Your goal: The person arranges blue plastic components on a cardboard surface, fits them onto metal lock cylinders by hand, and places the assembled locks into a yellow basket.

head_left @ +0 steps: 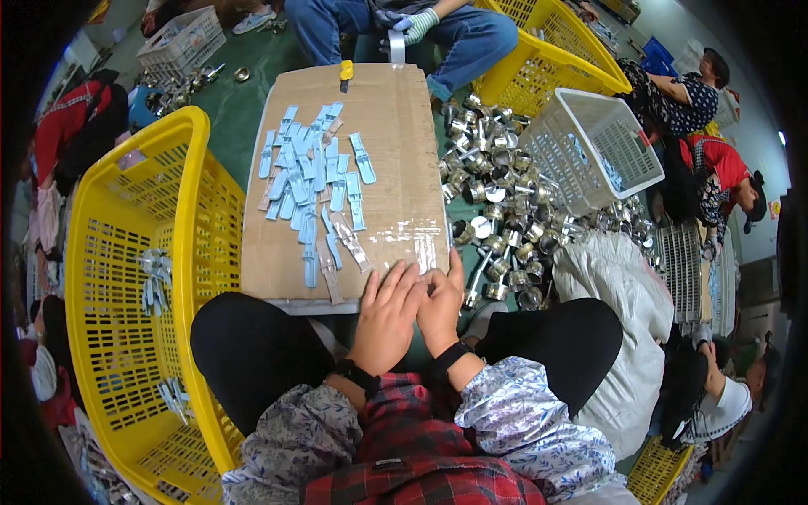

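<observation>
A brown cardboard sheet (396, 185) lies in front of me. My left hand (385, 316) rests on its near edge, fingers stretched out flat, holding nothing I can see. Touching it, my right hand (440, 310) has its index finger extended and the other fingers curled in; what they hold, if anything, is hidden. Shiny clear tape (427, 250) covers the cardboard just beyond my fingers. Left of centre lies a loose pile of light blue plastic clips (296, 181). A few clear pinkish clips (350, 241) are among them, the nearest beside my left hand.
A yellow crate (202, 168) with several bundled pieces stands at my left. Metal cup-shaped parts (497, 168) heap on the right beside a white crate (581, 181) and a pale sack (614, 295). A yellow cutter (346, 74) lies at the far edge, before a seated person's gloved hand (414, 27).
</observation>
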Tool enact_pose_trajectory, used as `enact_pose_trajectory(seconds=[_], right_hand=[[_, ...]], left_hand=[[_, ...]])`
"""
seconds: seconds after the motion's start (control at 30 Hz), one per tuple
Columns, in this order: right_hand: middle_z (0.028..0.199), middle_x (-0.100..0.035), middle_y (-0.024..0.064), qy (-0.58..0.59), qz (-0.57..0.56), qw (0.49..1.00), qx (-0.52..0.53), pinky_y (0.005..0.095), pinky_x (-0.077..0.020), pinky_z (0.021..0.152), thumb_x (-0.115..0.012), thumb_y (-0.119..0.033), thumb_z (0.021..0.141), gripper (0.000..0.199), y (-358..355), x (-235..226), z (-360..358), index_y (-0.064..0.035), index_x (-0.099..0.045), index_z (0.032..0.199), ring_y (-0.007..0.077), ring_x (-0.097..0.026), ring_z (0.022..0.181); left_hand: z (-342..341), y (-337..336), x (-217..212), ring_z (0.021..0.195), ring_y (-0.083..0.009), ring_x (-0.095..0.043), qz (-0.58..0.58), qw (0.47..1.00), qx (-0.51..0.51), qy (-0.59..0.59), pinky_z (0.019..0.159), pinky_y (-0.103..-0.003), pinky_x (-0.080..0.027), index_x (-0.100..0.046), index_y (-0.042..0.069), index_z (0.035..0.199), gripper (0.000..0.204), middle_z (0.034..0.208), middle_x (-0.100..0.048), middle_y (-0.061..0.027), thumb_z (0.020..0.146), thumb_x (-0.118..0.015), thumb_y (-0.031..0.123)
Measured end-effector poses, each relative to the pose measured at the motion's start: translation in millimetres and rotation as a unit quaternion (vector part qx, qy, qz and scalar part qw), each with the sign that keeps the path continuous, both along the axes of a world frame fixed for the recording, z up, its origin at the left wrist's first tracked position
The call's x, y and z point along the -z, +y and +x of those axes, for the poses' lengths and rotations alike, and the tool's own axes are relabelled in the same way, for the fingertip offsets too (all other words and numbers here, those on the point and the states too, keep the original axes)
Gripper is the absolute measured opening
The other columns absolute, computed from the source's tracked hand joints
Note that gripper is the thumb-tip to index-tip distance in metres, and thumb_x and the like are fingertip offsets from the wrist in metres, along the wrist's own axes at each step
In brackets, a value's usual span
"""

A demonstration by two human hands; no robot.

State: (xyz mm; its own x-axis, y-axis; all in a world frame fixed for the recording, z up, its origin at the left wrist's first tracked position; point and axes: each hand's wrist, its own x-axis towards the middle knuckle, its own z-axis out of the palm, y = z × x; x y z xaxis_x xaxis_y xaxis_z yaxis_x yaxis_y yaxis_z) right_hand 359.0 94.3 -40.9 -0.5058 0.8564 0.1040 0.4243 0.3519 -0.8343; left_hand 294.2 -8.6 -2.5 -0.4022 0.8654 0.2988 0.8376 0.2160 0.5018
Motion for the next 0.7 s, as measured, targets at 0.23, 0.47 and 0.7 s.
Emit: enact_pose_trajectory(seconds=[0.23, 0.47, 0.7], right_hand=[[0.15, -0.037, 0.0283, -0.025, 0.07, 0.997, 0.002, 0.0496, -0.0327, 0.107, -0.067, -0.011, 0.08, 0.012, -3, 0, 0, -0.0021, -0.06, 0.078, 0.0429, -0.043, 0.131], [0.148, -0.04, 0.0282, -0.044, 0.132, 0.99, -0.022, 0.0485, -0.0343, 0.106, -0.068, -0.013, 0.081, 0.013, -1, -6, 2, -0.0016, -0.061, 0.078, 0.0428, -0.045, 0.129], [0.145, -0.042, 0.0293, 0.022, 0.051, 0.998, -0.015, 0.0435, -0.0431, 0.099, -0.069, -0.008, 0.083, 0.016, -2, -8, 4, 0.0032, -0.06, 0.077, 0.0432, -0.049, 0.126]], left_hand=[[-1, 1, -2, 0.134, -0.0331, -0.044, 0.005, 1.0, -0.014, 0.008, 0.115, -0.057, -0.024, -0.055, 0.005, 0.127, 0.048, 0.135, -0.054, -0.0121, 0.079, -0.059, 0.003], [-2, -2, -1, 0.135, -0.0303, -0.044, -0.011, 0.999, -0.027, -0.027, 0.115, -0.055, -0.023, -0.054, 0.007, 0.131, 0.052, 0.135, -0.054, -0.0093, 0.08, -0.059, 0.004], [3, -4, 8, 0.137, -0.0274, -0.042, 0.002, 0.999, -0.031, -0.008, 0.115, -0.056, -0.023, -0.053, 0.013, 0.136, 0.054, 0.14, -0.053, -0.0072, 0.083, -0.057, 0.006]])
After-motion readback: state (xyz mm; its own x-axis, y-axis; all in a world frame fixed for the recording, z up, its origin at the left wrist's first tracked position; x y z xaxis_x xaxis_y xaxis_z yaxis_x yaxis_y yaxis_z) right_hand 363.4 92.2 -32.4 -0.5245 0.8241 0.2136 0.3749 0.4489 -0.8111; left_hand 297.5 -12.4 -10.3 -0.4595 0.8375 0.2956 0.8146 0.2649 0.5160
